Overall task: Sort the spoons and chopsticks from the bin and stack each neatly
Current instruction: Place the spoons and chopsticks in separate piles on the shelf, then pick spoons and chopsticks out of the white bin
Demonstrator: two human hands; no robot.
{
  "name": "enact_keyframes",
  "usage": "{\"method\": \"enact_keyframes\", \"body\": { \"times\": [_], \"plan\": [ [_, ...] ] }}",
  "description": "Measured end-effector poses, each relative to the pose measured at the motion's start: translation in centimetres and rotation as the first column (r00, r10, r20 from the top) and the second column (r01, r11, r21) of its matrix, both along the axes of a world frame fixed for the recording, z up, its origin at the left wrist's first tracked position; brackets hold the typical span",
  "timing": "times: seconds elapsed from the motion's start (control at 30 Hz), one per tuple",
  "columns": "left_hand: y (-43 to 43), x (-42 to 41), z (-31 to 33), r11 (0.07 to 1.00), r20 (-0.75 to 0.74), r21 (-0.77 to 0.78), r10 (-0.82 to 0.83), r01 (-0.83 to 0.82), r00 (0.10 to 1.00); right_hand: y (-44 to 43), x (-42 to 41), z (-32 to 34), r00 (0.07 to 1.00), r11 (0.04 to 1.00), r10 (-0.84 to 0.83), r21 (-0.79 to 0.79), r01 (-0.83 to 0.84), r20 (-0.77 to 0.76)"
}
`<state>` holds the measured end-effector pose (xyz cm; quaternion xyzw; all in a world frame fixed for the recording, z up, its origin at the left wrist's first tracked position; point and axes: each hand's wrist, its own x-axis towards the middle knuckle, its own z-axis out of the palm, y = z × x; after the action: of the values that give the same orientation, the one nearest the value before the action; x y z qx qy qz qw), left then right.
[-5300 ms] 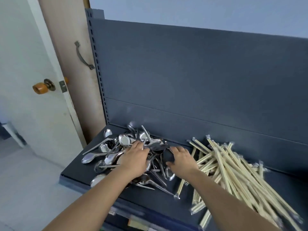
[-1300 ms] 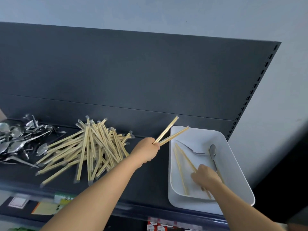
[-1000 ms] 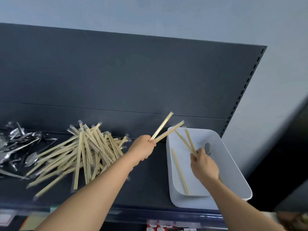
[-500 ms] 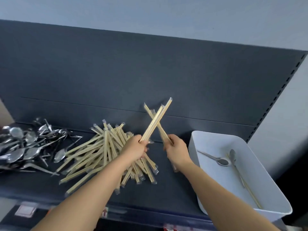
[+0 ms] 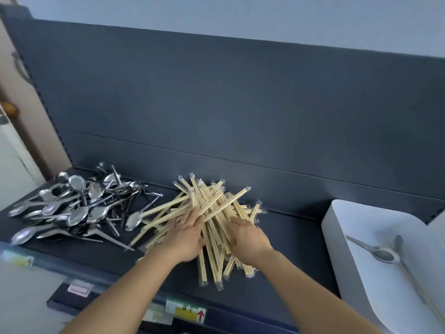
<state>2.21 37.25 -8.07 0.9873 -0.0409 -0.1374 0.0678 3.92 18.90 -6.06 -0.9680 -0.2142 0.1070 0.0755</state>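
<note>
A loose pile of wrapped wooden chopsticks (image 5: 212,206) lies mid-shelf. Both my hands rest on its near side. My left hand (image 5: 186,235) has straight fingers laid on the sticks, and one pair slants up to the right from its fingertips. My right hand (image 5: 248,237) lies palm down on the right part of the pile, fingers loosely bent over the sticks. A heap of metal spoons (image 5: 72,208) sits to the left, one spoon touching the chopsticks. At right, the white bin (image 5: 361,225) holds two spoons (image 5: 382,254) and a chopstick (image 5: 409,273).
Everything lies on a dark shelf (image 5: 293,235) with a tall dark back panel (image 5: 240,116) behind. Price labels (image 5: 185,309) run along the shelf's front edge. A door with a knob (image 5: 9,108) stands at far left.
Both hands have come down from holding crossed chopsticks in the air onto the pile; the sticks now lie on the heap. The view has swung left, away from the bin.
</note>
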Motion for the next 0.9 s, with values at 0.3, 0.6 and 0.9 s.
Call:
{"method": "enact_keyframes", "body": {
  "times": [0.3, 0.6, 0.9],
  "plan": [
    [-1.5, 1.2, 0.6, 0.999, 0.271, 0.045, -0.025, 0.013, 0.962, -1.9, 0.4, -1.1, 0.995, 0.995, -0.095, 0.041, 0.094, 0.025],
    [-8.3, 1.4, 3.4, 0.988, 0.394, 0.13, -0.128, 0.083, 0.91, -9.4, -0.6, 1.7, 0.964, 0.977, -0.212, 0.029, 0.21, 0.163],
    [-22.1, 0.9, 7.1, 0.974, 0.55, 0.151, -0.226, 0.17, 0.804, -23.2, -3.2, 5.1, 0.885, 0.93, -0.352, 0.006, 0.368, 0.306]
  ]
}}
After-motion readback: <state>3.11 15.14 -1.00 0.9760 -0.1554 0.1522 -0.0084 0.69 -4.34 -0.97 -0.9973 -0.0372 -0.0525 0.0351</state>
